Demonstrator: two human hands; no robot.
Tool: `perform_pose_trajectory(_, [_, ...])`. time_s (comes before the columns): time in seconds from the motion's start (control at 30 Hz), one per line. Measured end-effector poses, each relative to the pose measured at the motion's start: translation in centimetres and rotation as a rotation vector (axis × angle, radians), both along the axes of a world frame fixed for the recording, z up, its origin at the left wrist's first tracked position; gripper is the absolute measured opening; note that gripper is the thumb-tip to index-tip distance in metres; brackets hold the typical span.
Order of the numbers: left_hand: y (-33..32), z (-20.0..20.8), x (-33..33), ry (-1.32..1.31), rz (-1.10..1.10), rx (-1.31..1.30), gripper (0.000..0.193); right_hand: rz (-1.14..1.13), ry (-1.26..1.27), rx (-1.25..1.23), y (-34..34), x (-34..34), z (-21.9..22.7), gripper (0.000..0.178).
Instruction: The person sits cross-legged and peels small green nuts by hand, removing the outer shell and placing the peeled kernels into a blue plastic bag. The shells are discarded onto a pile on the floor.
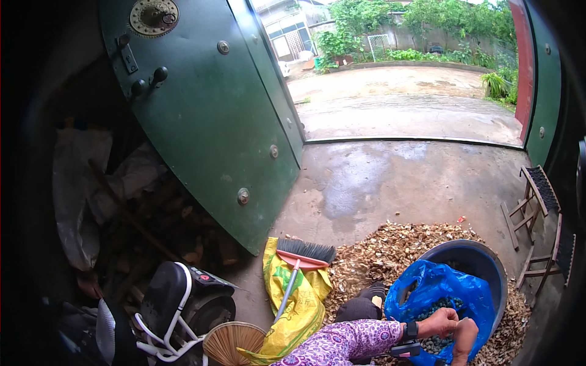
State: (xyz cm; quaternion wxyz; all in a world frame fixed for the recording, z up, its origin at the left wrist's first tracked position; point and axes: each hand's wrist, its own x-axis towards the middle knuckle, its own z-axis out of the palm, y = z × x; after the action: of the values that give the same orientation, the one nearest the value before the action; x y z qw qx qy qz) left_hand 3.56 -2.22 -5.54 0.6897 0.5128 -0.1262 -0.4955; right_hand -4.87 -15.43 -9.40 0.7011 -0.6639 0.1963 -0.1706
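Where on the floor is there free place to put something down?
Bare concrete floor lies between the green door, the doorway and the pile of shells. It is crowded around the basin, blue bag, broom and yellow sack.

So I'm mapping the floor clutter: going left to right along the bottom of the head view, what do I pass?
Small wheeled machine → woven fan → yellow sack with the broom lying on it → blue plastic bag in a dark basin → wooden stools.

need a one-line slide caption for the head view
Both hands, left hand and right hand, reach into a blue bag in a basin beside scattered husks.
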Motion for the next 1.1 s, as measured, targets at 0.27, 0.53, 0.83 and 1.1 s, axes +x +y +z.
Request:
perform_pose_trajectory(0.27, [0.2,-0.1,0.0,0.167,-0.023,0.015,0.018,-0.023,0.009,-0.102,0.1,0.0,0.4,0.033])
perform_pose_trajectory(0.53, [0.6,-0.5,0.1,0.136,-0.076,0.017,0.016,0.041,-0.003,-0.125,1.2,-0.1,1.8,0.032])
perform_pose_trajectory(0.83, [0.9,-0.3,0.1,0.104,-0.076,0.030,0.013,0.102,0.012,-0.272,1.9,-0.3,3.6,0.027])
perform_pose_trajectory(1.1, [1.3,0.5,0.2,0.132,-0.088,0.029,0.012,0.077,0.025,-0.373,2.1,0.0,3.3,0.034])
